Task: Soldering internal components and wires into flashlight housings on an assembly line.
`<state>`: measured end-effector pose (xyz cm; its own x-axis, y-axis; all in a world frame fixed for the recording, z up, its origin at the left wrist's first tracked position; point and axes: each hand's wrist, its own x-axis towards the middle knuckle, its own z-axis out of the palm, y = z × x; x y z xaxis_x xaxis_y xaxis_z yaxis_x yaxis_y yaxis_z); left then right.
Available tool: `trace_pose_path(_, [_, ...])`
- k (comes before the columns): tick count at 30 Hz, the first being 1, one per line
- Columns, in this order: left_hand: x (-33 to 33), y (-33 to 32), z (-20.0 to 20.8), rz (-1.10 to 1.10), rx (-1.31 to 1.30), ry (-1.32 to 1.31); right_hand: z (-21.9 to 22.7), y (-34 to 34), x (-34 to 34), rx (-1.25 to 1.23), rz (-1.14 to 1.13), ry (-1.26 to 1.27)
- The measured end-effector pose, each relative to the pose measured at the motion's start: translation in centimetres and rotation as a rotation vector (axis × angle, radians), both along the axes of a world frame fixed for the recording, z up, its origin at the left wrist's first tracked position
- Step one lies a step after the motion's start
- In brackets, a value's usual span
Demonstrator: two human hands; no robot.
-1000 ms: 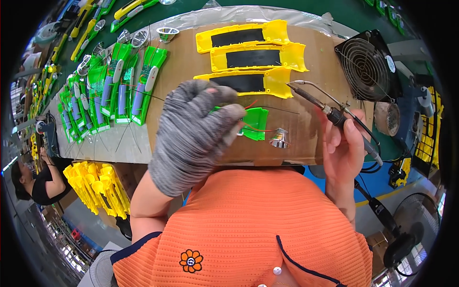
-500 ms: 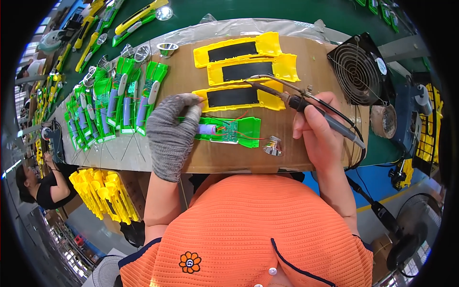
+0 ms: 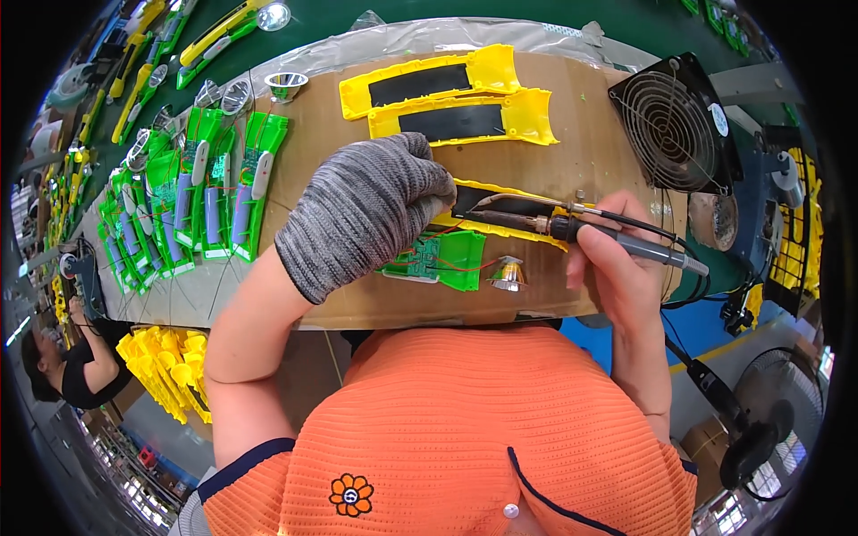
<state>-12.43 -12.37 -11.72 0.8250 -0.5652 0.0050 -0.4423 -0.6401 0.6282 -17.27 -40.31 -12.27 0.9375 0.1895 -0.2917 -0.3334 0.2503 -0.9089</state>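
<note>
My left hand (image 3: 362, 210), in a grey knitted glove, is closed at the left end of a tilted yellow casing half (image 3: 536, 231) with a black inner strip; its fingertips are hidden. In my bare right hand (image 3: 626, 268) is a soldering iron (image 3: 626, 241) with a thin metal tube along its shaft. Its tip lies over the black strip, close to my left fingers; contact cannot be made out. Just below, partly covered by the glove, lies a green casing half (image 3: 460, 263) with a circuit board and red wires. A silver reflector cup (image 3: 508, 273) stands at its right end.
Two more yellow casing halves (image 3: 527, 116) lie farther back on the cardboard (image 3: 313, 116). Green casing halves with purple batteries (image 3: 214, 214) crowd the left side. At the right are a square fan (image 3: 675, 129) and a round container (image 3: 712, 221). A co-worker (image 3: 76, 357) sits far left.
My left hand has moved right and curled over. The nearest yellow casing half has shifted right and tilted, now closer to the green one. The soldering iron has come lower and lies flatter.
</note>
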Motion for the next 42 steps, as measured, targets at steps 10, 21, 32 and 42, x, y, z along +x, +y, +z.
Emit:
trace_pose_path(10, [0.4,-0.4,0.0,-0.037,0.103,-0.033,-0.2,0.6,0.3,-0.092,0.057,0.055])
trace_pose_path(21, [0.6,-0.5,-0.1,-0.027,0.055,-0.034,0.0,0.7,0.4,-0.075,0.054,0.089])
trace_pose_path(32, [0.8,-0.7,0.3,-0.011,0.096,0.022,-0.5,-0.1,0.2,-0.055,0.042,0.047])
trace_pose_path(42, [0.9,-0.8,0.6,0.002,0.125,0.077,0.0,-1.3,-0.4,0.044,-0.037,-0.066])
